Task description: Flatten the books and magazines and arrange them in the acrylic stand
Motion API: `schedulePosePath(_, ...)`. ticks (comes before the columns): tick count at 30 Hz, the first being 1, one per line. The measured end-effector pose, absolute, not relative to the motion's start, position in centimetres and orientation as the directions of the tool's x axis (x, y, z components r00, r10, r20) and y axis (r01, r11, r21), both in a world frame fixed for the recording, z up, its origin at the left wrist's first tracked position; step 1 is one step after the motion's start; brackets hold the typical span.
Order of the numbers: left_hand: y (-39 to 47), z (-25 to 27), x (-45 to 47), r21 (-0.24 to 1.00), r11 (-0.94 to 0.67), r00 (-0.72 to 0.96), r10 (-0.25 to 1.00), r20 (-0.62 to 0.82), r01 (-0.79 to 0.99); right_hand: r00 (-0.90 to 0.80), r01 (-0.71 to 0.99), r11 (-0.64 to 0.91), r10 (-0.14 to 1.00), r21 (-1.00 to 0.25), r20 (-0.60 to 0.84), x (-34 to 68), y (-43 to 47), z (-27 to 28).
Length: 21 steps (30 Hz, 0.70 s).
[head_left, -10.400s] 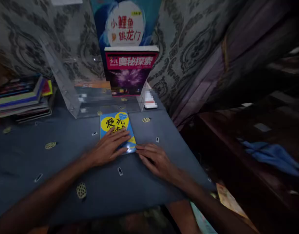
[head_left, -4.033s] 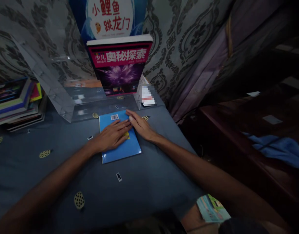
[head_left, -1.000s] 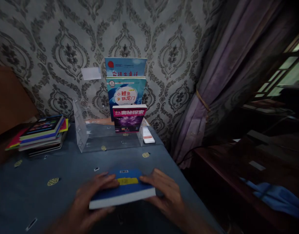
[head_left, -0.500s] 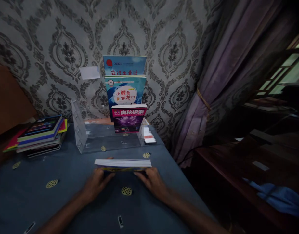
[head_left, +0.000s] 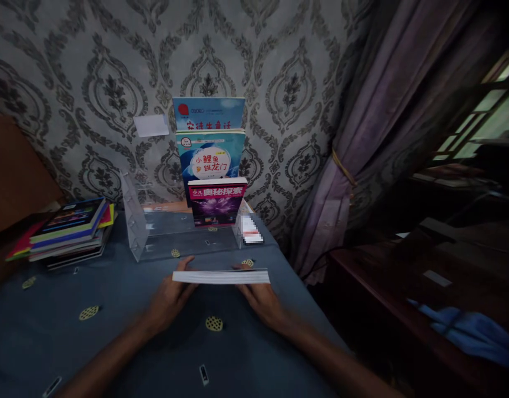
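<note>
Between my two hands is a book (head_left: 221, 277), seen edge-on with its white page edges toward me. My left hand (head_left: 171, 296) grips its left end, thumb on the near side and a finger showing behind. My right hand (head_left: 260, 301) grips the right end the same way. The cover is hidden from this angle. Just beyond stands a clear acrylic book stand (head_left: 136, 221). Three books rest upright on its right side: a purple-and-pink one (head_left: 217, 203) in front, a teal one (head_left: 213, 157) behind it, and a blue one (head_left: 208, 112) at the back.
A stack of books (head_left: 72, 226) lies at the left on the blue tablecloth (head_left: 146, 365). A white-and-red item, partly pixelated (head_left: 251, 231), lies right of the stand. Patterned wallpaper and a tied curtain (head_left: 333, 210) rise behind. A dark red table (head_left: 362, 282) holds a blue cloth (head_left: 470, 331).
Both hands and the book have shifted slightly right. The book has tilted so its coloured cover strip no longer shows. My view has moved a little.
</note>
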State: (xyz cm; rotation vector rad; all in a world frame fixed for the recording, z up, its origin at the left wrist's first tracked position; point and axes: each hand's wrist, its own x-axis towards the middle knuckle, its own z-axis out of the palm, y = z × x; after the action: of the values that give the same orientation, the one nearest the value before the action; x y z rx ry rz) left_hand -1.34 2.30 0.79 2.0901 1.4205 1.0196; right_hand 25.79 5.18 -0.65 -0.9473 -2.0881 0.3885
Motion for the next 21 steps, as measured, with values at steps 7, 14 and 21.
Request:
schedulePosePath(7,6.1,4.9,-0.3,0.602,-0.482,0.178,0.851,0.493,0.637,-0.406,0.462,0.733,0.676,-0.500,0.615,26.0,9.7,2.9)
schedulePosePath(14,11.5,10.4,-0.2,0.402,-0.574,0.157,0.690,0.707,0.713,-0.374,0.532,0.722,0.670,-0.443,0.642,25.5,16.3,9.6)
schedulePosePath(21,14.2,10.7,0.1,0.496,-0.504,-0.030,0.680,0.733,0.707,-0.392,0.480,0.757,0.637,-0.443,0.664,24.2,19.8,11.5)
